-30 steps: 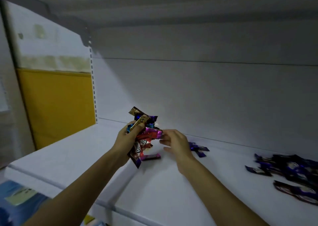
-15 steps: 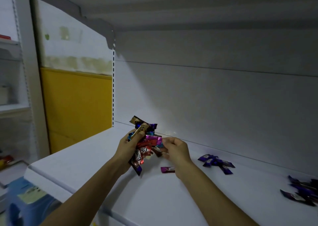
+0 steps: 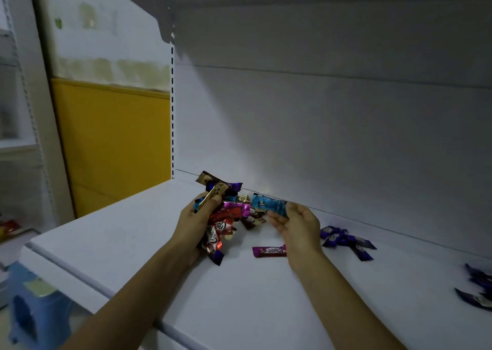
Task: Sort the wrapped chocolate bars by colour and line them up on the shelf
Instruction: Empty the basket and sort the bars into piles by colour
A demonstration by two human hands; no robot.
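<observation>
What the left hand holds: the left hand (image 3: pixel 195 218) is curled round a mixed bundle of foil-wrapped chocolate bars (image 3: pixel 226 214). Gold-brown, purple, pink, red and dark brown wrappers fan out above and below the fist, and the thumb lies over a gold one at the top.
Right hand: the right hand (image 3: pixel 298 224) pinches a light blue wrapped bar (image 3: pixel 267 204) by one end between thumb and fingertips, with the remaining fingers loosely bent.
Light blue wrapped bar: its free end points toward the bundle and sits just beside it. Whether the two touch cannot be told.
Where both hands are: over the white metal shelf (image 3: pixel 239 296), close to the grey-white back wall (image 3: pixel 319 136).
Magenta bar: a single magenta wrapped bar (image 3: pixel 269 251) lies flat on the shelf between the two forearms, its right end hidden behind the right hand.
Purple group: a loose heap of dark purple wrapped bars (image 3: pixel 346 240) lies on the shelf to the right of the right hand, near the back wall. The bars cross one another rather than forming a row.
Far-right group: more dark blue-purple wrapped bars (image 3: pixel 476 288) lie at the right edge of the view, cut off by the frame.
Left of the shelf: a yellow wall panel (image 3: pixel 114 142) stands beyond the slotted white upright (image 3: pixel 172 110).
Lower left: a light blue plastic stool (image 3: pixel 34 309) stands below shelf level.
</observation>
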